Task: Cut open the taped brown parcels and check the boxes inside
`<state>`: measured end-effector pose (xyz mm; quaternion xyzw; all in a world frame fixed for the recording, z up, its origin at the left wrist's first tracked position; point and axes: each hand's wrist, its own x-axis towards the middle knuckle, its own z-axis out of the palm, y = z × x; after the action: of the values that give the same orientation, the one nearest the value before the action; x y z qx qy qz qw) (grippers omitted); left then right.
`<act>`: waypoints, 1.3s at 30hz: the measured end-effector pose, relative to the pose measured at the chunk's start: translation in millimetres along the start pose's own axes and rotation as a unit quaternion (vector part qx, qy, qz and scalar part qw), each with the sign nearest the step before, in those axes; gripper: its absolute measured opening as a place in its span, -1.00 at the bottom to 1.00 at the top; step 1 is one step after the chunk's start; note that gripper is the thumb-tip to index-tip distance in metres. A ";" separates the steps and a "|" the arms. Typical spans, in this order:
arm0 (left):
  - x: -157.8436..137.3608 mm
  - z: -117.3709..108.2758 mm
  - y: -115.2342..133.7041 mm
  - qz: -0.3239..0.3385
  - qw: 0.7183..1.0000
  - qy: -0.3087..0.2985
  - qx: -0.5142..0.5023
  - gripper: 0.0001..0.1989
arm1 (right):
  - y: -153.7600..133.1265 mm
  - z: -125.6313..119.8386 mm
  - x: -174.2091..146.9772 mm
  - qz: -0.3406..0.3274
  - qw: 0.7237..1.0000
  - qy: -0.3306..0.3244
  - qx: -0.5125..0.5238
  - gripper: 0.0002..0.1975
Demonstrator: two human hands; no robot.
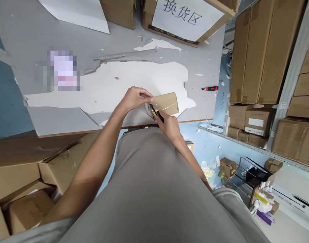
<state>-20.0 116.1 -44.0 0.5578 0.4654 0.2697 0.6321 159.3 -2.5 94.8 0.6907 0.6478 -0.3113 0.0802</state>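
Note:
A small brown cardboard box (166, 101) with clear tape across it lies near the table's front edge. My right hand (170, 127) is closed around a black and yellow utility knife (158, 114), whose tip is at the box's left end, by the tape. My left hand (137, 98) grips the upper left corner of the box between thumb and fingers, just above the knife tip. The blade itself is too small to make out.
The table (200, 111) has a torn grey covering. A red and black utility knife (210, 88) lies at right. Behind stands a labelled cardboard box (174, 35). Large open cartons (15, 179) sit lower left; shelving with boxes (250, 54) stands right. A pixelated item (65, 69) lies at left.

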 end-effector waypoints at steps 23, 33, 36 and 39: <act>-4.3 6.5 15.4 -0.063 0.997 0.030 -0.038 -0.63 | -56.2 0.8 1.5 0.121 0.982 -0.050 -0.138 -0.61; -11.5 11.4 14.4 -0.036 0.998 0.059 0.000 -0.74 | -47.6 -9.9 -37.9 0.124 0.979 -0.089 -0.132 -0.69; -16.9 15.8 9.2 -0.025 0.997 0.071 0.011 -0.72 | -20.2 -23.8 -45.3 0.130 0.990 -0.009 -0.049 -0.67; -25.3 25.6 8.2 -0.012 0.993 0.103 0.049 -0.71 | 23.9 -28.7 -38.4 0.171 0.980 0.100 0.035 -0.62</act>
<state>-6.5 84.6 -30.4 0.5518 0.5478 0.2951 0.5554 192.5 -23.7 131.1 0.8214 0.5134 -0.2447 0.0425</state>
